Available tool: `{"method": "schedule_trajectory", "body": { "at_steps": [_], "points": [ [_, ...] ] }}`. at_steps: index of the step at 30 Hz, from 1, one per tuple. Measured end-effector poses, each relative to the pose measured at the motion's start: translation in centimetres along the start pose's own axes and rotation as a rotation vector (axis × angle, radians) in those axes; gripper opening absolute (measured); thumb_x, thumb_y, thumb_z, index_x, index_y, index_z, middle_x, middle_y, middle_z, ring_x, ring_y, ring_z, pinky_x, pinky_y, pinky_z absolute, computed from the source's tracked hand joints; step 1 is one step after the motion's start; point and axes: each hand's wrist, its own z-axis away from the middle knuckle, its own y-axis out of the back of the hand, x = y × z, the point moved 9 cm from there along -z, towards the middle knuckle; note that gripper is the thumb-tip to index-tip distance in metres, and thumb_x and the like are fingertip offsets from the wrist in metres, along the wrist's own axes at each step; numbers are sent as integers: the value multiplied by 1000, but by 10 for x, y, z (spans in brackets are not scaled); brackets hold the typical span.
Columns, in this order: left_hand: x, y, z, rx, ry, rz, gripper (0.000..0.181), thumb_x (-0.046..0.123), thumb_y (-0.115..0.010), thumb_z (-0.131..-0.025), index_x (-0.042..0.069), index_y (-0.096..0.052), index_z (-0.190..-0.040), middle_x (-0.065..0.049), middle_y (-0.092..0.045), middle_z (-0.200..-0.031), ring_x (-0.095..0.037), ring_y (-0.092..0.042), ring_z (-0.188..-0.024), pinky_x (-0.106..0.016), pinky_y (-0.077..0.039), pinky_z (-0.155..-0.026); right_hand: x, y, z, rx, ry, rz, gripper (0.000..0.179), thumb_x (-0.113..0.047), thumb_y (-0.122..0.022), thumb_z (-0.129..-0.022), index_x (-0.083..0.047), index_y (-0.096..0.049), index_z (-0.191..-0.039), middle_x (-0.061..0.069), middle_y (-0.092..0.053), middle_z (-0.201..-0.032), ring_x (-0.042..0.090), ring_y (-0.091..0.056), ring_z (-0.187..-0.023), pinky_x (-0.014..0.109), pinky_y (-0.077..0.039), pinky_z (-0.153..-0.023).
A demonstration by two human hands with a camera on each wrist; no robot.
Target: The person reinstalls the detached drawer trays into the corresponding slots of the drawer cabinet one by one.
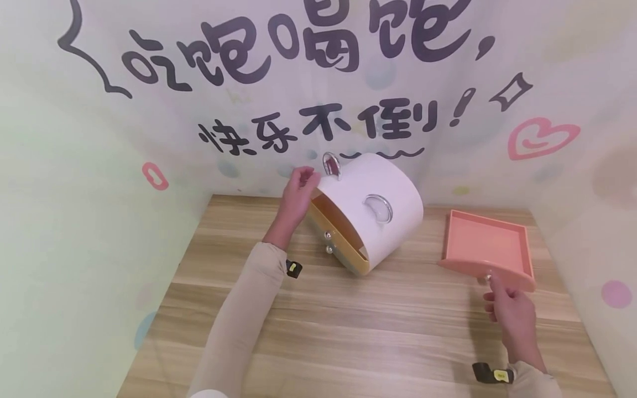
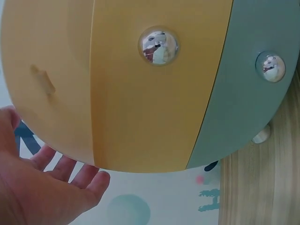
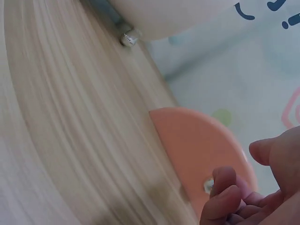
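Observation:
A white rounded drawer box (image 1: 383,193) stands tilted on the wooden table, with two silver-edged ear-shaped loops on its top. Its upper slot is open, above a yellow drawer front (image 2: 154,108) and a green drawer front (image 2: 248,79), each with a shiny round knob. My left hand (image 1: 298,190) touches the box's rim with its fingers, the thumb held apart. Over on the right lies a shallow pink drawer (image 1: 490,240) with a curved front. My right hand (image 1: 512,312) is at its front knob (image 3: 209,185), fingers loosely bent beside it and thumb apart.
The wooden table (image 1: 358,331) meets a printed wall cloth (image 1: 278,105) behind the box. Pale cloth walls also rise at the left and right sides. A black band with a small device (image 1: 492,375) is on the right wrist.

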Motion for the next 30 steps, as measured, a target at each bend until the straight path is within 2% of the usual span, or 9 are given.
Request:
{"method": "schedule_trajectory", "body": {
  "at_steps": [4, 9, 15, 23, 30],
  "points": [
    [-1, -1, 0, -7, 1, 3, 52, 50, -54, -101, 16, -50, -141, -6, -56, -143, -27, -52, -135, -47, -39, -118, 7, -7, -6, -62, -28, 37, 77, -63, -47, -100, 5, -50, -135, -18, -63, -70, 4, -62, -63, 26, -56, -60],
    [-4, -3, 2, -23, 15, 13, 57, 52, -54, -101, 14, -49, -144, -6, -55, -144, -26, -51, -137, -47, -39, -118, 11, -13, -13, -99, -47, 49, 83, -64, -42, -100, 6, -44, -145, -18, -64, -72, 3, -63, -65, 26, -57, -61],
    [-9, -4, 2, -22, 32, 13, 51, 51, -53, -102, 14, -55, -137, -6, -58, -143, -25, -50, -138, -45, -38, -119, 14, -17, -18, -108, -48, 41, 79, -63, -41, -101, 4, -47, -142, -18, -64, -70, 4, -63, -63, 27, -56, -60],
    [-12, -6, 3, -24, 41, -12, 51, 51, -48, -104, 12, -56, -136, -8, -57, -143, -25, -51, -136, -44, -39, -119, 17, -18, -26, -96, -64, 7, 67, -62, -43, -101, 0, -56, -124, -17, -63, -68, 3, -60, -61, 25, -53, -58],
    [-10, -5, 9, 1, 26, -10, 50, 50, -48, -104, 9, -57, -132, -10, -58, -137, -27, -53, -131, -45, -41, -117, 20, -23, -32, -134, -80, -22, 61, -62, -41, -102, -9, -56, -128, -15, -66, -76, 6, -61, -69, 26, -54, -62]
  ]
}}
